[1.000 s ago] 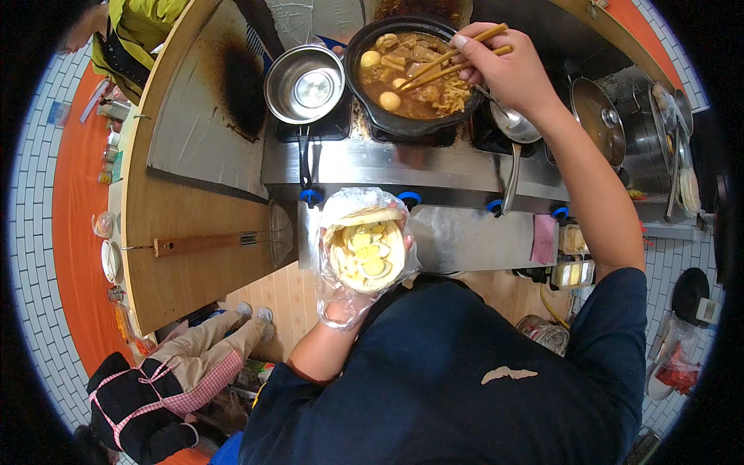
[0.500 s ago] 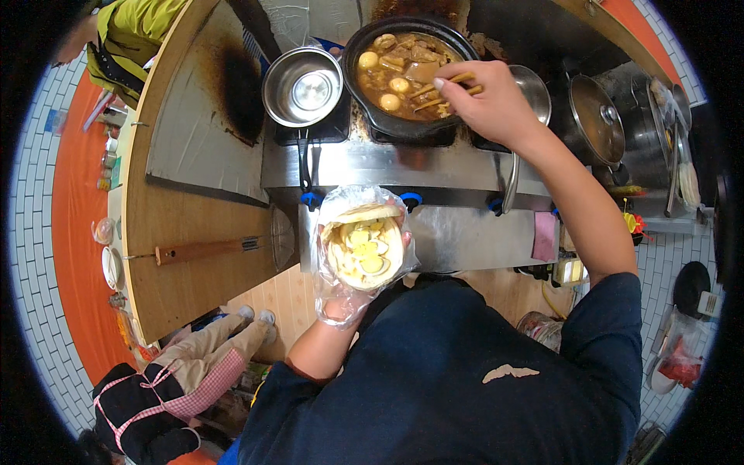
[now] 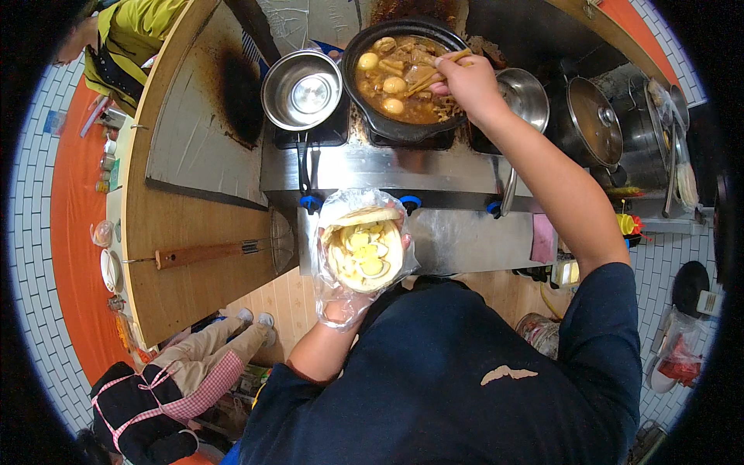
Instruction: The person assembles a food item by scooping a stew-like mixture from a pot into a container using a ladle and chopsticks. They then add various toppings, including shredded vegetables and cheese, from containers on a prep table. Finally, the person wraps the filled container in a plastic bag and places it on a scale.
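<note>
White brick-pattern tiling point(image 3: 35, 232) curves along both side rims, with a broad orange surface point(image 3: 74, 263) inside it at left. A wooden partition point(image 3: 194, 298) stands left of the steel worktop point(image 3: 387, 163), its grey lining point(image 3: 186, 132) scorched dark. Burnt brown stains point(image 3: 415, 9) mark the back. Pale wood-look planks point(image 3: 283, 298) cover the floor; bright light glints off the steel.

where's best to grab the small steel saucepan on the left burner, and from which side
Probably by the middle of its long black handle, coming from the near side: the handle points from the round steel saucepan toward the front edge of the stove, and nothing lies across it.
</note>
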`<state>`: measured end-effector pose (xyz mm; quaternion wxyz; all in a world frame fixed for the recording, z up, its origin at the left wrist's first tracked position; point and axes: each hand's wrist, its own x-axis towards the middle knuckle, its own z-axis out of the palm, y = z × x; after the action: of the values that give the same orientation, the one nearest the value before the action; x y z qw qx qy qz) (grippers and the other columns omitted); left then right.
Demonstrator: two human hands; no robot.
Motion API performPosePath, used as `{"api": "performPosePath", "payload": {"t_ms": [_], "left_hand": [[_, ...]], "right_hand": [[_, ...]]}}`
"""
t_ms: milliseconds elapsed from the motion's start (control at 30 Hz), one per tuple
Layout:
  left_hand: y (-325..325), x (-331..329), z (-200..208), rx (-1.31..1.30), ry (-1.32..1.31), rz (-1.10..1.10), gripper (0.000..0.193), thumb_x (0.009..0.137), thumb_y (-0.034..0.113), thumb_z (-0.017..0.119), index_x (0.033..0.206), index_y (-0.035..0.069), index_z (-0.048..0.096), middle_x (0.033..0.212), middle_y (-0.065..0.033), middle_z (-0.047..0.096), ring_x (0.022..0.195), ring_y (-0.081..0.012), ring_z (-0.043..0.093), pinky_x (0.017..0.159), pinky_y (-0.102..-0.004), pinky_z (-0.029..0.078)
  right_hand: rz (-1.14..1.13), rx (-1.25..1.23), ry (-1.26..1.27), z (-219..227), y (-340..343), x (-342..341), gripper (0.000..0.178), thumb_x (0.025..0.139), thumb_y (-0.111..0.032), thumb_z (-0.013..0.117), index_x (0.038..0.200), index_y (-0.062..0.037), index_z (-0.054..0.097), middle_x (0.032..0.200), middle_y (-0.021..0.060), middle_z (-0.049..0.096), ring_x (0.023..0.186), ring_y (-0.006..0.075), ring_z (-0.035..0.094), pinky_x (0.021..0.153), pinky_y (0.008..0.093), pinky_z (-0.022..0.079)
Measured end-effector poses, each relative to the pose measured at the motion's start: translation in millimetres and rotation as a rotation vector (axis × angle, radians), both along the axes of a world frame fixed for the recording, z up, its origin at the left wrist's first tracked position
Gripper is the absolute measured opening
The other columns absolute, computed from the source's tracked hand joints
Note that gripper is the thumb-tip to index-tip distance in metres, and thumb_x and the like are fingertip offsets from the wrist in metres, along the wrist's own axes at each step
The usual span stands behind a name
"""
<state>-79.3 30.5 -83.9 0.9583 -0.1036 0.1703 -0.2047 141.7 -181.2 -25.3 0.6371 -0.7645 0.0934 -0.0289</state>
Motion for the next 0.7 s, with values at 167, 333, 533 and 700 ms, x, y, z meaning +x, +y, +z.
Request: {"api": "performPosePath", "payload": {"t_ms": [167,333,533,700], "left_hand": [[0.6,3.8,2.9,-0.118,-0.075,-0.013,0.078,0.079,0.058,0.056,0.134,0.006,0.040,0.135,-0.0202,0.038,0.125,-0.0371,0.037,0.100,-0.0590,0.035],[-0.4,0.6,-4.6,-0.020,-0.029,-0.006,0.077,0.079,0.059,0.054,0.135,0.008,0.040,0.138,-0.0204,0.037,0.126,-0.0374,0.037,0.099,-0.0592,0.037],[-2.7,3.0,3.1,-0.020,-0.054,-0.021,0.074,0.082,0.055,0.053,0.135,0.007,0.040,0.138,-0.0200,0.038,0.126,-0.0368,0.038,0.099,-0.0583,0.037],[-3.7,4.1,0.5,0.018,-0.092,-0.006,0.072,0.083,0.053,0.053,0.135,0.005,0.039,0.136,-0.0197,0.040,0.124,-0.0364,0.040,0.098,-0.0566,0.039]], "right_hand": [[-0.028,0.148,-0.019,7.8,-15.0,-6.6,0.018,0.088,-0.011,0.058,0.090,0.0067,0.060,0.078,0.0126,0.064,0.060,0.0154,0.064,0.054,0.0229,0.052],[0.200,-0.346,-0.123,6.7,-2.2,-10.2,0.023,0.087,-0.016,0.061,0.093,0.0064,0.062,0.068,0.0071,0.064,0.059,0.0121,0.064,0.052,0.0230,0.051],[0.026,0.036,0.064,-0.3,6.3,7.0,0.018,0.087,-0.010,0.058,0.091,0.0073,0.059,0.077,0.0136,0.064,0.057,0.0168,0.063,0.050,0.0231,0.052],[-0.081,0.318,0.067,7.7,-6.1,7.3,0.017,0.085,-0.005,0.055,0.089,0.0114,0.055,0.083,0.0189,0.062,0.059,0.0235,0.065,0.053,0.0271,0.056]]}}
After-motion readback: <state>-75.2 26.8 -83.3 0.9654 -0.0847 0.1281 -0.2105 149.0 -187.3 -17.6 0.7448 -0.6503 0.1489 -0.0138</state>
